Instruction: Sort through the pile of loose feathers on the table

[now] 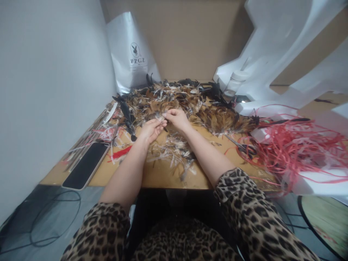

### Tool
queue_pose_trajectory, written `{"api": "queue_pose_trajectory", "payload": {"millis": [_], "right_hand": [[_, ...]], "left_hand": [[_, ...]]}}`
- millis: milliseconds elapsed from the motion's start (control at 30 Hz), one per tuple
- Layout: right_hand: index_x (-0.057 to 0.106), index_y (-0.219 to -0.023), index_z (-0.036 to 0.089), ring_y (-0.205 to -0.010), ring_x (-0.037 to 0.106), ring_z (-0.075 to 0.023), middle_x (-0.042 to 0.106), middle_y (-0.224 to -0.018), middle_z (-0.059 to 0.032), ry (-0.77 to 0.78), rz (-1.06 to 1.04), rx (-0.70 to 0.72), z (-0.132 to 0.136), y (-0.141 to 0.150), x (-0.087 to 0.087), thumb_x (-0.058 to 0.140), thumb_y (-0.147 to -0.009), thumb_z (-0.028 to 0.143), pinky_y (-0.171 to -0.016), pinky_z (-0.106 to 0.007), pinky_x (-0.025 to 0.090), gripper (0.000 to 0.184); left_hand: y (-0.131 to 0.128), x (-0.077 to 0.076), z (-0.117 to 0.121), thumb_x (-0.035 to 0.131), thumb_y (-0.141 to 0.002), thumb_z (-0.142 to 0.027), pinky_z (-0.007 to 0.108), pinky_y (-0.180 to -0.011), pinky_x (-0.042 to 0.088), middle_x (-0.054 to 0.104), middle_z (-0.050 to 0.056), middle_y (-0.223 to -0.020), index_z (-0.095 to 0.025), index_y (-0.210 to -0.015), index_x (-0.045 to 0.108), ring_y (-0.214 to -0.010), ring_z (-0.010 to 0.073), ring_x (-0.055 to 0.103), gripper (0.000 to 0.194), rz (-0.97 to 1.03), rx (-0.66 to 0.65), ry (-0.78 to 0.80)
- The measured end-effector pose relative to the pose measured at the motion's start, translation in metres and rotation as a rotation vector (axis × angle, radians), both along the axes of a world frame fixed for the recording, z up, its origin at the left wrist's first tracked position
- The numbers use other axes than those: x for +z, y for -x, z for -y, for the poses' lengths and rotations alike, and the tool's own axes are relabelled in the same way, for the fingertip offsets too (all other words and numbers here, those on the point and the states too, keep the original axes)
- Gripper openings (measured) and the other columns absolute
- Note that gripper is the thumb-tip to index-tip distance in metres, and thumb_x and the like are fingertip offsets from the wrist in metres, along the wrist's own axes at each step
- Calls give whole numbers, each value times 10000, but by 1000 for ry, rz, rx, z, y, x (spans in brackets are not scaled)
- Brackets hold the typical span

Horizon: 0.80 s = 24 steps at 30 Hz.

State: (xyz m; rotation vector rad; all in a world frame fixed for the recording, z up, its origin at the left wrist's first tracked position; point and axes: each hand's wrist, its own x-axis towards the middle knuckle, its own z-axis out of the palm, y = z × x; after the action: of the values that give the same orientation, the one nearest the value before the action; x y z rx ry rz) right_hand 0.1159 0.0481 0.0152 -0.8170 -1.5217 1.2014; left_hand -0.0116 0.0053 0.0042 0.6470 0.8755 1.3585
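My left hand and my right hand meet fingertip to fingertip over the middle of the table. Thumb and forefinger of each are pinched together on a small pale tuft that looks like the end of a feather. Its exact shape is mostly hidden by the fingers. Right behind them spreads a broad heap of brown, black and white feathers. A neater bunch of brown feathers lies to the right. Beneath my wrists are scattered pale fluff and trimmed bits.
A phone lies at the left edge by thin sticks. One red strip is near my left forearm. Scissors and tangled red ribbon sit right. Behind stand a white bag and a clear jar.
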Motion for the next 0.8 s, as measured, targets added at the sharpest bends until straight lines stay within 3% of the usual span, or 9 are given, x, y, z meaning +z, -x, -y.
{"api": "queue_pose_trajectory", "payload": {"millis": [233,500,800], "right_hand": [[584,-620,139,-510,434,-63,539,-556,32,-13,13,-11,-3,0,-3,652,-615,377,-525,-196,356,247],[609,-675,143,-521,500,-75,594,-588,24,204,-113,128,-7,-1,-9,722,-538,362,-554,-213,398,282],[613,-613,144,-526,501,-79,591,-553,25,236,-126,155,-4,-4,-7,734,-527,340,-565,-216,396,245]], "left_hand": [[-1,-2,0,609,-713,-84,127,-503,461,641,58,-635,-73,-669,578,-531,60,594,55,-20,-21,-21],[-1,-6,-2,666,-665,-152,133,-509,448,640,47,-616,-75,-668,603,-514,50,573,99,-146,28,-93],[-3,-7,0,699,-627,-221,155,-510,445,638,61,-605,-68,-647,624,-503,61,569,172,-279,12,-141]]}}
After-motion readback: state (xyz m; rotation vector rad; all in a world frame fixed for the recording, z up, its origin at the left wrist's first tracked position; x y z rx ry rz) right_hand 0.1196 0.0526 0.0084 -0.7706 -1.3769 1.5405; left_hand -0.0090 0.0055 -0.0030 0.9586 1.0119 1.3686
